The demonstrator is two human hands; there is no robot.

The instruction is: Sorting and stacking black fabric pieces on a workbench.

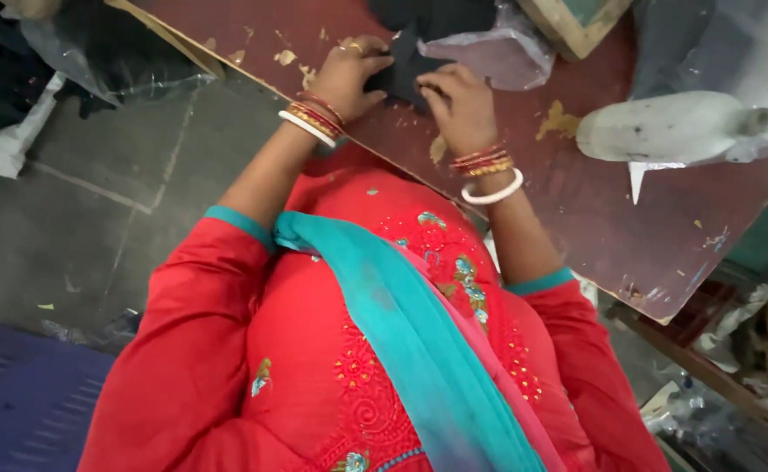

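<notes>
- A small piece of black fabric [401,74] is seen lying on the dark red table [576,201], near the table's far middle, just in front of a larger heap of black cloth [432,16].
- The fabric's left part is covered by the left hand [349,77], which is curled, with fingers bent down over the cloth and the thumb tucked against its edge; a grip is suggested, though whether the cloth is pinched or only pressed cannot be told.
- The fabric's right edge is touched by the right hand [461,103], which is held loosely closed, with fingertips pressed to the cloth; what lies under the palm is hidden.
- Red and gold bangles and a white bangle [492,194] are worn on each wrist.
- A red embroidered tunic with teal-edged sleeves is worn, and a teal scarf [401,332] is draped down the front.
- A crumpled clear plastic bag [498,52] is seen just right of the hands, touching the black heap.
- A whitish plastic bottle [668,127] is laid on its side well to the right on the table, beside more clear plastic.
- The table's surface is chipped, with pale patches showing through the paint.
- A grey concrete floor [61,227] is seen left of the table.
</notes>
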